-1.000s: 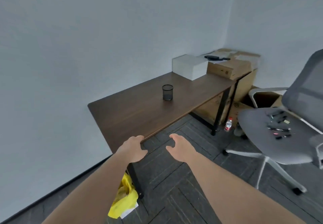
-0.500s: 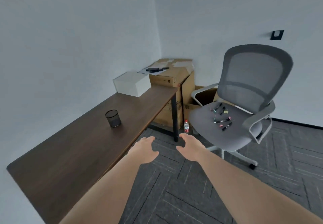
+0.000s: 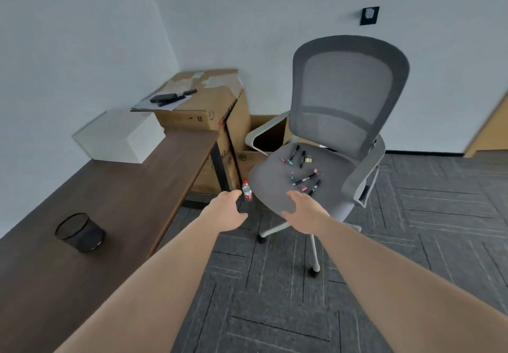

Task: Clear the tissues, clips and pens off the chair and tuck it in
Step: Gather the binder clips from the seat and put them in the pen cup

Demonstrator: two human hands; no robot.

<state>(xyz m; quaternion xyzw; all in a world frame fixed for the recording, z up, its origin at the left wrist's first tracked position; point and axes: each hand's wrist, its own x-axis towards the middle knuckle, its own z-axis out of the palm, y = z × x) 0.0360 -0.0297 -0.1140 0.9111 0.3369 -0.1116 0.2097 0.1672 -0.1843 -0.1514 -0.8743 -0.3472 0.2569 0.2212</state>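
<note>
In a bare grey-carpeted office, pens (image 3: 306, 179) and clips (image 3: 302, 187) litter the chair (image 3: 275, 187) seat beside the desk (image 3: 123, 201); left hand (image 3: 226, 213) and right hand (image 3: 305, 212) reach forward, open and empty, apparently to start clearing.

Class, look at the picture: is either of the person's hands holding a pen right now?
No: the left hand and right hand are both open and empty, while the pens lie on the chair seat.

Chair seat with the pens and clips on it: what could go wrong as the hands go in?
The chair stands on wheels, so a nudge from the right hand may roll it and spill the pens and clips. The bottle on the floor by the left hand could tip.
</note>
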